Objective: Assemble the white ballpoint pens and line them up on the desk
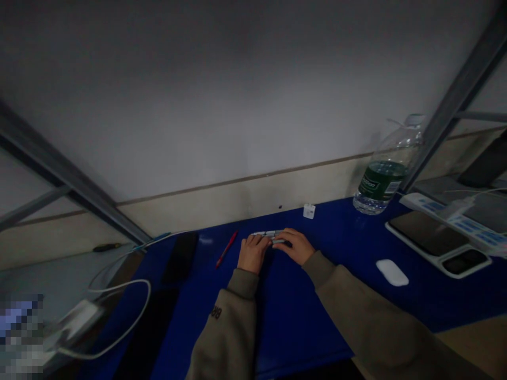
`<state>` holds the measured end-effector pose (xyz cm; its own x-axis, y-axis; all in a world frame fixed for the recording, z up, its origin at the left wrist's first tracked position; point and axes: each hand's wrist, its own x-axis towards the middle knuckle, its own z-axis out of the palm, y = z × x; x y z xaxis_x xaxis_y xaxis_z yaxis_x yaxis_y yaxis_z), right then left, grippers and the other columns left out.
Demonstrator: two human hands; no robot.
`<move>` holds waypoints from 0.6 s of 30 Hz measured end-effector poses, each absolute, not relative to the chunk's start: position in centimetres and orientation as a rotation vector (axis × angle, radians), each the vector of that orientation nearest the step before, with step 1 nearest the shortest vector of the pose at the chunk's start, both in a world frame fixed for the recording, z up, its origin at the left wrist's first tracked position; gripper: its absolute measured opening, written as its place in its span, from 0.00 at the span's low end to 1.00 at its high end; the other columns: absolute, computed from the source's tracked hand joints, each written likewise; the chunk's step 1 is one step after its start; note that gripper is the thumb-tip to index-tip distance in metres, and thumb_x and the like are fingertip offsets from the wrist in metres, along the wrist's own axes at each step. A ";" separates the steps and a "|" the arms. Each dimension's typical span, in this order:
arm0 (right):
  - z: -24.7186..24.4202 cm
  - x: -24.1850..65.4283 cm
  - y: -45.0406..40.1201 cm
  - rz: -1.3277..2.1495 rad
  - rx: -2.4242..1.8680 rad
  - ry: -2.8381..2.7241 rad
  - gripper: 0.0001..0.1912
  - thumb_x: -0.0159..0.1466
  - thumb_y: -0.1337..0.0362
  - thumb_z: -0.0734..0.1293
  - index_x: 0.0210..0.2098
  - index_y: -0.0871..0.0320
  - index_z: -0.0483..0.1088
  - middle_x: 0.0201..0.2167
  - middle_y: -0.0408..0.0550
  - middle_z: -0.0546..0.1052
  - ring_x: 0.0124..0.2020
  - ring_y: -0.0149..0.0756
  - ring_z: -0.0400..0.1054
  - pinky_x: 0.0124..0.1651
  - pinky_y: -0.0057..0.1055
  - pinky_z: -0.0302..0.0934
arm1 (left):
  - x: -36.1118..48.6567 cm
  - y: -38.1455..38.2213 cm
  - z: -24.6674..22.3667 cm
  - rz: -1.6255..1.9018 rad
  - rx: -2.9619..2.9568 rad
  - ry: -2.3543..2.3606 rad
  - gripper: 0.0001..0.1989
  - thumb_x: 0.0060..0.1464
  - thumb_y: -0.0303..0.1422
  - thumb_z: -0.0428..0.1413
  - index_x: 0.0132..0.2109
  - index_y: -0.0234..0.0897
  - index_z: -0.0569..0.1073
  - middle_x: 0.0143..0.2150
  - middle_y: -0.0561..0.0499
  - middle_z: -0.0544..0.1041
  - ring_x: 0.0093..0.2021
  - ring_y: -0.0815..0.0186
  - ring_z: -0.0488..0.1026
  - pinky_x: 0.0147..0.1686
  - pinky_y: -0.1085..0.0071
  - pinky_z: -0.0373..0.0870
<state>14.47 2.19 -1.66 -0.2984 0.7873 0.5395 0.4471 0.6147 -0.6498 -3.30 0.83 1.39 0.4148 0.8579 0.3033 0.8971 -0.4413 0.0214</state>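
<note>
Several slim white-and-clear pens lie together on the blue tabletop, partly covered by my fingers. My left hand has its fingers bent over the near left side of the pens, pressing on them. From the right, my right hand pinches the right end of a pen between thumb and fingers. The exact number of pens is hidden. A red pen lies apart, just left of my left hand.
A white charger block sits by the wall. To the right stand a large water bottle, a white mouse-like object, a kitchen-scale-like device and a power strip. At left are a black phone-like slab and a white cable.
</note>
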 end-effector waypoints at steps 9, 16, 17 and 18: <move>-1.2 14.1 1.9 0.771 -0.984 -1.734 0.12 0.54 0.65 0.69 0.39 0.57 0.71 0.40 0.48 0.72 0.38 0.34 0.67 0.37 0.30 0.61 | -3.4 0.8 1.3 -0.373 -2.488 -1.640 0.13 0.62 0.36 0.43 0.42 0.40 0.71 0.42 0.48 0.72 0.42 0.63 0.64 0.39 0.66 0.55; -1.8 14.0 2.3 0.976 -1.032 -1.715 0.13 0.64 0.61 0.58 0.38 0.59 0.72 0.24 0.45 0.73 0.26 0.31 0.67 0.33 0.31 0.62 | -3.4 1.0 0.7 -0.323 -2.590 -1.586 0.14 0.63 0.37 0.41 0.42 0.42 0.71 0.41 0.49 0.73 0.44 0.63 0.67 0.41 0.67 0.58; -1.8 14.1 2.3 0.937 -1.009 -1.730 0.12 0.63 0.61 0.60 0.35 0.58 0.73 0.27 0.46 0.73 0.29 0.32 0.68 0.36 0.31 0.62 | -3.4 1.1 0.6 -0.310 -2.599 -1.614 0.14 0.63 0.37 0.41 0.43 0.42 0.70 0.41 0.49 0.74 0.43 0.64 0.68 0.41 0.69 0.59; -1.7 14.2 2.3 0.891 -0.971 -1.747 0.09 0.61 0.62 0.62 0.35 0.58 0.73 0.32 0.47 0.74 0.35 0.33 0.68 0.39 0.32 0.62 | -3.4 1.0 0.6 -0.296 -2.598 -1.664 0.14 0.63 0.38 0.41 0.44 0.42 0.70 0.41 0.49 0.74 0.43 0.64 0.69 0.40 0.70 0.60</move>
